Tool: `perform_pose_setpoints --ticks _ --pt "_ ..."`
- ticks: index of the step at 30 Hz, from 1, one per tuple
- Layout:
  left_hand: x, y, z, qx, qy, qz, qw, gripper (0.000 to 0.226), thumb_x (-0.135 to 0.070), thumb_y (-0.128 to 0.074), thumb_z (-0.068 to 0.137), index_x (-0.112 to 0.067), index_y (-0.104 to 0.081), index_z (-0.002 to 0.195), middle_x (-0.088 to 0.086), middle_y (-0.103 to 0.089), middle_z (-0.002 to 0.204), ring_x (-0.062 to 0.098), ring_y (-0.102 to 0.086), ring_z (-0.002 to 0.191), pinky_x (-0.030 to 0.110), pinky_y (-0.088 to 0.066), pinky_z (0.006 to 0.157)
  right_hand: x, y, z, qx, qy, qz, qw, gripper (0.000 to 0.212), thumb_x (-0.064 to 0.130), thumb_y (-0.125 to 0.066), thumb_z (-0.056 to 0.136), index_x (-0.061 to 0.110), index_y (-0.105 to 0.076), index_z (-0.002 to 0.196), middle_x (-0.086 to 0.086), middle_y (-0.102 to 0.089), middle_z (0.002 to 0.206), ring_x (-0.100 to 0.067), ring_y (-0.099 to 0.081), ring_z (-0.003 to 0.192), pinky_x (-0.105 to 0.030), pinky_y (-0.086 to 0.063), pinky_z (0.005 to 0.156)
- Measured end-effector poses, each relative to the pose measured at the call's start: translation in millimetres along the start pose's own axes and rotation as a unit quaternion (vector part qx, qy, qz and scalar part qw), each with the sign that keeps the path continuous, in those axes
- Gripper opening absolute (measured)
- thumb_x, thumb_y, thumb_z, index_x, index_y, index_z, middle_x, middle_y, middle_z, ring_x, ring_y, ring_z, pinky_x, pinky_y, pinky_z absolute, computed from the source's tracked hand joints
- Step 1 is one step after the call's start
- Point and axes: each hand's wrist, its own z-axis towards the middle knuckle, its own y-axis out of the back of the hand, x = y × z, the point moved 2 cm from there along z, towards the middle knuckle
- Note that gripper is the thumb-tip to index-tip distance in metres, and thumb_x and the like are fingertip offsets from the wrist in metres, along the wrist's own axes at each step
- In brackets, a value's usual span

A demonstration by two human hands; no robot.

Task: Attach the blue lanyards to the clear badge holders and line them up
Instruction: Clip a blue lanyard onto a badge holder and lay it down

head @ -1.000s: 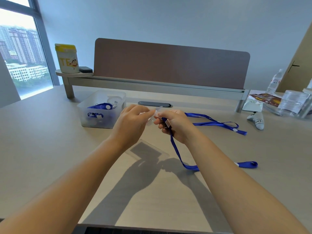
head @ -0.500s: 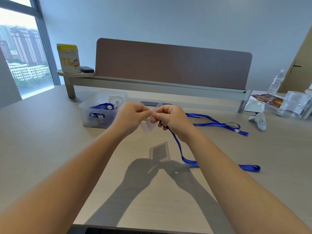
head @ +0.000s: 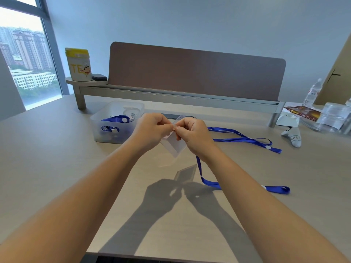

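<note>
Badge holder [head: 173, 144], clear, hangs above the table [head: 57, 168], its top pinched in the grip of left hand [head: 152, 130] and right hand [head: 191, 132], which also holds the blue lanyard [head: 205, 179]. Clipping looks unfinished; more lanyards wait in the bin [head: 106, 128], and none are lined up.

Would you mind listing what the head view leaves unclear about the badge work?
- Lanyard clip: hidden inside the right hand, so attachment to the holder is unknown.
- Bin contents: blurred by its frosted wall.
- Holder's top edge: covered by the left hand fingers.
</note>
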Motion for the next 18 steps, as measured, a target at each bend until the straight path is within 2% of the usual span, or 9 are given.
perform_pose_setpoints --ticks 3,7,10,12,14,18 --pt "2.5 -1.7 1.6 -0.001 -0.003 -0.013 1.0 0.018 -0.012 -0.053 0.087 0.001 -0.065 0.091 0.012 -0.062 0.086 0.029 -0.059 0.084 0.037 -0.052 0.08 -0.5 -1.1 0.0 -0.002 0.005 0.003 1.0 0.023 0.011 -0.049 0.092 -0.007 -0.063 0.096 0.005 -0.05 0.064 -0.008 -0.047 0.06 -0.017 -0.04 0.06" --pt "5.3 -2.1 3.1 0.002 -0.012 -0.021 1.0 0.016 -0.011 -0.053 0.087 0.001 -0.064 0.089 0.005 -0.058 0.075 0.017 -0.054 0.073 0.019 -0.045 0.064 -1.9 -2.6 0.6 0.001 -0.003 0.02 1.0 0.022 0.009 -0.049 0.092 -0.007 -0.063 0.097 0.005 -0.049 0.065 -0.007 -0.046 0.061 -0.014 -0.039 0.058" --pt "6.5 -1.0 3.7 0.031 0.011 -0.071 0.997 0.012 -0.012 -0.052 0.087 -0.005 -0.061 0.083 -0.001 -0.056 0.071 0.013 -0.054 0.072 0.019 -0.047 0.069 -3.2 -1.2 2.6 0.006 -0.006 0.046 0.999 0.018 0.005 -0.048 0.091 0.004 -0.061 0.08 0.003 -0.049 0.063 -0.006 -0.045 0.06 -0.013 -0.039 0.055" --pt "11.3 0.3 5.2 0.078 0.068 -0.169 0.98 0.015 -0.017 -0.05 0.089 -0.009 -0.057 0.078 0.003 -0.058 0.076 0.019 -0.057 0.079 0.026 -0.049 0.078 -3.3 1.0 4.9 0.015 -0.006 0.079 0.997 0.025 0.003 -0.046 0.091 0.012 -0.056 0.07 0.001 -0.05 0.061 -0.003 -0.046 0.054 -0.008 -0.039 0.048" --pt "19.0 1.5 5.1 0.132 0.156 -0.255 0.945 0.025 -0.032 -0.046 0.089 -0.011 -0.055 0.078 0.005 -0.056 0.08 0.021 -0.056 0.082 0.029 -0.048 0.079 -2.0 3.7 8.7 0.033 -0.009 0.106 0.994 0.026 0.005 -0.047 0.092 0.015 -0.056 0.07 0.0 -0.052 0.06 0.001 -0.047 0.044 -0.006 -0.038 0.042" --pt "46.0 -3.5 -7.4 0.256 0.334 -0.233 0.877 0.068 -0.07 -0.026 0.078 -0.008 -0.054 0.068 0.007 -0.056 0.071 0.018 -0.05 0.067 0.028 -0.044 0.067 -3.9 7.1 16.5 0.069 -0.056 0.13 0.987 0.021 0.016 -0.048 0.094 0.019 -0.055 0.074 -0.001 -0.052 0.063 0.0 -0.039 0.034 -0.012 -0.032 0.037"
